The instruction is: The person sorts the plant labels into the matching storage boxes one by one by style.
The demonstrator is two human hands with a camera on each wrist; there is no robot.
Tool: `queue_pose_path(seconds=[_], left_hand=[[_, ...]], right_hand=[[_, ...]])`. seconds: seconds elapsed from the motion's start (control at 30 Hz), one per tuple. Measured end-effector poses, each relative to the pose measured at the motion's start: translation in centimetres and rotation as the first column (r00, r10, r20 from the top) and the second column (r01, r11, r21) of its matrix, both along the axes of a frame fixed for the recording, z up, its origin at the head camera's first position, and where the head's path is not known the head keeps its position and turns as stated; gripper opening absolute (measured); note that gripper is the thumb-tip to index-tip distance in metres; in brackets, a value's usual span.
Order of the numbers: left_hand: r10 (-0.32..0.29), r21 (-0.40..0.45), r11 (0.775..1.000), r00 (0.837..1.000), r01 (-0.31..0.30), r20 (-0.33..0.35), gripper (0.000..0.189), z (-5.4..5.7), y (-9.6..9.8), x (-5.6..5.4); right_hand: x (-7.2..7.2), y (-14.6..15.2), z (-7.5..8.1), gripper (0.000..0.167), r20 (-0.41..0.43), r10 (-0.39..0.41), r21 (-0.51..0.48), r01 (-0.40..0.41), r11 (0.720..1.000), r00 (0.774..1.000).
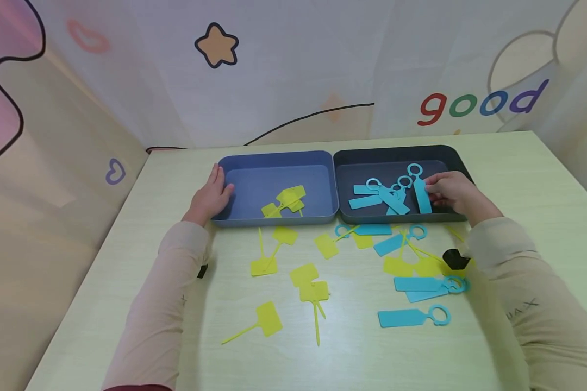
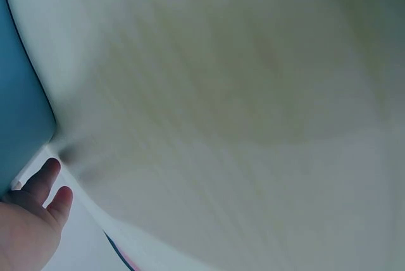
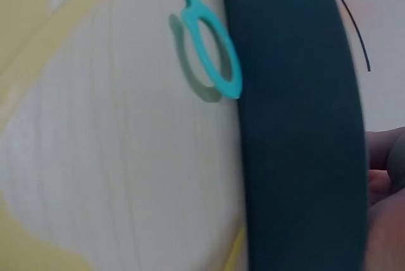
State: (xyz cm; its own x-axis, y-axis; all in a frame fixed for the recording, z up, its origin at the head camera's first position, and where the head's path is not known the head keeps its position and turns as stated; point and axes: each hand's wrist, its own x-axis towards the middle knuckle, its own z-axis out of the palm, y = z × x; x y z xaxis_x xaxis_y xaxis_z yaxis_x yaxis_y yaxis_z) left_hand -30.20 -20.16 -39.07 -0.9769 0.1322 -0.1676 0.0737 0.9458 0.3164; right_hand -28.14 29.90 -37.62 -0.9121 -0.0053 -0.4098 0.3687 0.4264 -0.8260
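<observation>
My right hand [image 1: 452,191] pinches a blue ring-ended plant tag [image 1: 422,195] over the right side of the dark tray [image 1: 396,219]. Several more blue ring tags [image 1: 393,200] lie in a loose pile there, left of the held one. At the left end of the blue-grey tray [image 1: 274,221], my left hand [image 1: 209,196] rests on the rim with fingers extended. That tray holds a few yellow plant labels [image 1: 291,196]. In the right wrist view the dark tray's wall [image 3: 297,125] hides most of the hand [image 3: 387,179].
Yellow T-shaped labels [image 1: 269,318] are scattered over the table in front of the trays, some overlapping. Blue ring tags [image 1: 401,318] lie at the right, near my right forearm, and by the dark tray's front wall. A printed curtain [image 1: 293,70] hangs behind the table.
</observation>
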Motion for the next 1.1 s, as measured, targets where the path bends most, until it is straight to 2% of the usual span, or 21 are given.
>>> queue_pose_path(seconds=[0.17, 0.43, 0.77, 0.9, 1.03, 1.1], left_hand=[[-0.004, 0.001, 1.000, 1.000, 0.004, -0.002, 0.062, 0.0, -0.1, 0.0], [-0.006, 0.000, 1.000, 1.000, 0.006, -0.001, 0.062, 0.1, -0.1, 0.1], [-0.007, -0.001, 1.000, 1.000, 0.007, -0.007, 0.063, 0.1, 0.0, 0.1], [-0.012, -0.007, 1.000, 1.000, 0.011, -0.007, 0.063, 0.1, 0.0, 0.1], [-0.010, -0.001, 1.000, 1.000, 0.010, -0.009, 0.063, 0.2, 0.0, 0.1], [-0.010, 0.001, 1.000, 1.000, 0.010, -0.010, 0.063, 0.1, 0.0, 0.1]], right_hand=[[0.0, -0.9, 0.0, 0.035, 0.028, 0.024, 0.104, -0.026, 0.994, 0.999], [0.0, -1.4, 0.0, 0.034, 0.046, 0.002, 0.162, -0.010, 0.987, 0.999], [0.2, -2.4, -0.4, 0.026, -0.073, -0.022, 0.296, 0.043, 0.954, 0.997], [0.4, -2.6, -0.4, 0.024, -0.091, -0.036, 0.326, 0.064, 0.943, 0.995], [0.8, -2.7, 0.0, 0.027, -0.120, -0.057, 0.389, 0.100, 0.916, 0.991], [1.1, -2.7, 0.4, 0.030, -0.165, -0.045, 0.416, 0.111, 0.903, 0.985]])
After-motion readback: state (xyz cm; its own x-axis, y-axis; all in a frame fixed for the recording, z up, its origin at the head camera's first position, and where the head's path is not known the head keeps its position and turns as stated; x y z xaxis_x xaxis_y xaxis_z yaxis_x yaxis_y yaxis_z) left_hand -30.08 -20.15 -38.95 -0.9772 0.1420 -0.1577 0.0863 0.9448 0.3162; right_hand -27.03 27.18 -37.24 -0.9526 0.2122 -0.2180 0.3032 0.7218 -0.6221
